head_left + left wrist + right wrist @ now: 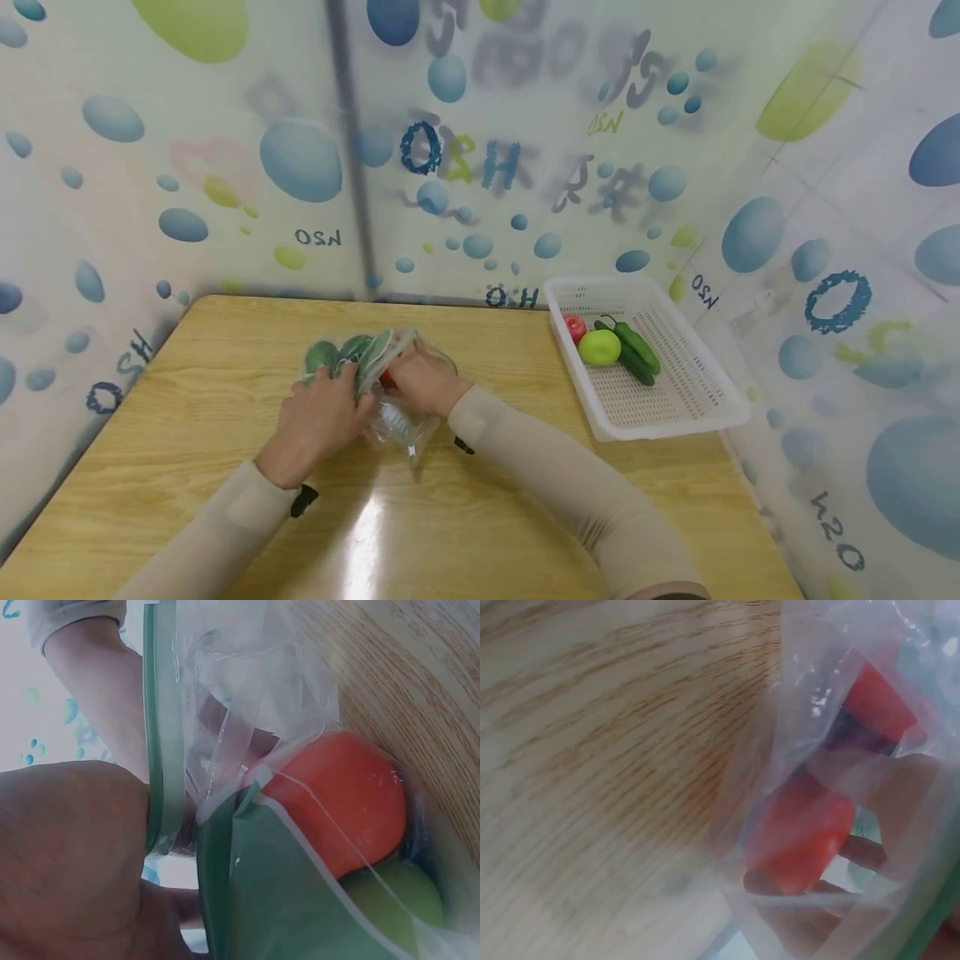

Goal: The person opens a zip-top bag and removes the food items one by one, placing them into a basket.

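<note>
Inside the clear bag (281,907), the fingers of the right hand (423,379) curl round a roundish red fruit (802,832), no clear long axis showing; this hand is the nearer one, already in contact. Just left of those fingers, the left hand (322,417) grips the bag near its green-trimmed mouth. From the fingers toward the person, the surface (465,550) offers room; well to their right stands the white basket (697,392).
</note>
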The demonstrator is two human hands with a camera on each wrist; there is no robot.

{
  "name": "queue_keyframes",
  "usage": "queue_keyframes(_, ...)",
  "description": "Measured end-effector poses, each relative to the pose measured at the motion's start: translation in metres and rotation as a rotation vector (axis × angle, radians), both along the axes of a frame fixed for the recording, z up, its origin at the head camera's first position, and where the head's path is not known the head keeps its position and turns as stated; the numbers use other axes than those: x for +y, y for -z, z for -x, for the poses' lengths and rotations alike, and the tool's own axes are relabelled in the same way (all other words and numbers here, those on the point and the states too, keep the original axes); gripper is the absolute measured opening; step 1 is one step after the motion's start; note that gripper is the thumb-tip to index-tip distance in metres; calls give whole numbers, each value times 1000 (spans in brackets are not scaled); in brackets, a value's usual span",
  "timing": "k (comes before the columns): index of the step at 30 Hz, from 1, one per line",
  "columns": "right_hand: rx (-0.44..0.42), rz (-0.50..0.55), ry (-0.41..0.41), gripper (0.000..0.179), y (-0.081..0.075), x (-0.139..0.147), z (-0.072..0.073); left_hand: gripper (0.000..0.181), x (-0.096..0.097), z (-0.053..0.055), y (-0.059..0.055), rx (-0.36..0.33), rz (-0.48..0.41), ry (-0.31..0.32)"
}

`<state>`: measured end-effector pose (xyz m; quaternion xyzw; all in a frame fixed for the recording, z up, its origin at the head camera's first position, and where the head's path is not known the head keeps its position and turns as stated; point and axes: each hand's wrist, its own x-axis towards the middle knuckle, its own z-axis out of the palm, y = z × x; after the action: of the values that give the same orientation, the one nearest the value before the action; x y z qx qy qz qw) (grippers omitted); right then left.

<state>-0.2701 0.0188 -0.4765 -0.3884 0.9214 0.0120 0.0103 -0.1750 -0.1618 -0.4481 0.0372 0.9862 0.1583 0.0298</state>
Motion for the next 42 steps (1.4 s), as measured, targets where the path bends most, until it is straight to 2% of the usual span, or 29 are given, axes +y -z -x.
queue_keyframes(5, -26, 1, -9, 47, 3, 2, 1, 70, 1, 0, 1, -18, -5, 2)
queue_keyframes(12, -26, 37, -23, 23, 2, 8, 1, 72, 3, 0, 1, -26, -13, 8)
queue_keyframes(14, -47, 38, -12, 28, 1, 10, -1, 71, 4, -1, 1, -33, -14, 6)
queue_keyframes(17, -89, 58, 3, 50, 0, 13, -6, 71, 4, -3, 2, -46, -13, 5)
queue_keyframes(19, -109, 77, -3, 59, -1, 14, -9, 71, 4, -4, 2, -52, -17, 9)
queue_keyframes(28, -49, 65, -93, 48, -10, 16, -18, 72, 0, -3, 1, -68, -2, 18)
queue_keyframes(35, -69, 79, -82, 56, -24, 27, -23, 71, -1, 3, -1, -72, 3, 29)
queue_keyframes(42, -60, 114, -115, 62, -33, 35, -26, 71, -3, 4, -4, -77, 10, 22)
